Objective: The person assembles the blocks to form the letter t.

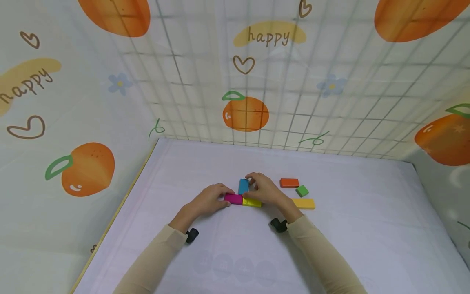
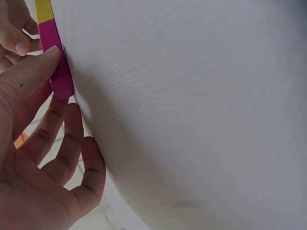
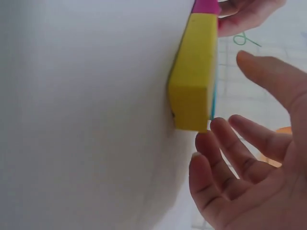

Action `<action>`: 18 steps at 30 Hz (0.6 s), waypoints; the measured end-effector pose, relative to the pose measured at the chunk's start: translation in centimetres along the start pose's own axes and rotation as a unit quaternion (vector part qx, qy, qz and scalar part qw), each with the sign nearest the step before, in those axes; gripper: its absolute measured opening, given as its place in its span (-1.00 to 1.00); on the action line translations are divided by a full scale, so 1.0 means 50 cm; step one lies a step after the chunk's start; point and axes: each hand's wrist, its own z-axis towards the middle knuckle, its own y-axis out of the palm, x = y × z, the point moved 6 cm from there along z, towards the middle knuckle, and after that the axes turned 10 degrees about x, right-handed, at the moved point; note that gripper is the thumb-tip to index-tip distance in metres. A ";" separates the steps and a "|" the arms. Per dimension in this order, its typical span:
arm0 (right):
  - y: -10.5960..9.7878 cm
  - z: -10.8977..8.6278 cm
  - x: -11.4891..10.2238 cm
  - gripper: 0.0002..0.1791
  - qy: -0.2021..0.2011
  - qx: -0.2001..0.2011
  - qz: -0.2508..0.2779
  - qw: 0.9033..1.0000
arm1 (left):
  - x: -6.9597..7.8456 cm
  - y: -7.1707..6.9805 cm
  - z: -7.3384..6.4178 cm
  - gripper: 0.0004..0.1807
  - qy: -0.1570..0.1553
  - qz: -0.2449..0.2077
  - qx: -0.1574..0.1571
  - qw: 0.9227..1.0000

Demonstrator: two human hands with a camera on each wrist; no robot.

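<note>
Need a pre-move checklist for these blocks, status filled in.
1. Left hand pinching magenta block: ok.
2. Magenta and yellow block meeting end to end: ok.
3. Right hand gripping yellow block: not ok, thumb stands apart.
4. Blue block touching the yellow one: cannot tell.
5. Amber block unobstructed in head view: not ok, right wrist overlaps it.
6. Green block clear of both hands: ok.

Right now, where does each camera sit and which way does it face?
Head: on the head, facing forward and down over the flat white tabletop; left hand, right hand and beige sleeves show.
Left wrist: on that wrist, facing the left hand pinching a magenta rectangular block.
Right wrist: on that wrist, facing the right hand beside a yellow rectangular block.
Both wrist views show both blocks and both hands partly.
</note>
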 end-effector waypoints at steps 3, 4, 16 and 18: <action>-0.012 -0.009 -0.004 -0.34 0.003 0.013 -0.005 1.000 | -0.002 0.001 0.000 -0.60 -0.004 0.003 -0.001 1.000; -0.017 -0.014 -0.006 -0.35 0.006 0.019 -0.005 1.000 | -0.002 0.002 0.001 -0.60 -0.005 0.005 -0.001 1.000; -0.085 -0.081 -0.017 -0.39 0.028 0.077 -0.005 0.997 | -0.006 0.006 0.002 -0.58 -0.016 0.012 -0.003 1.000; -0.095 -0.093 -0.016 -0.40 0.020 0.087 -0.007 0.996 | -0.004 0.005 0.001 -0.58 -0.017 0.012 -0.004 1.000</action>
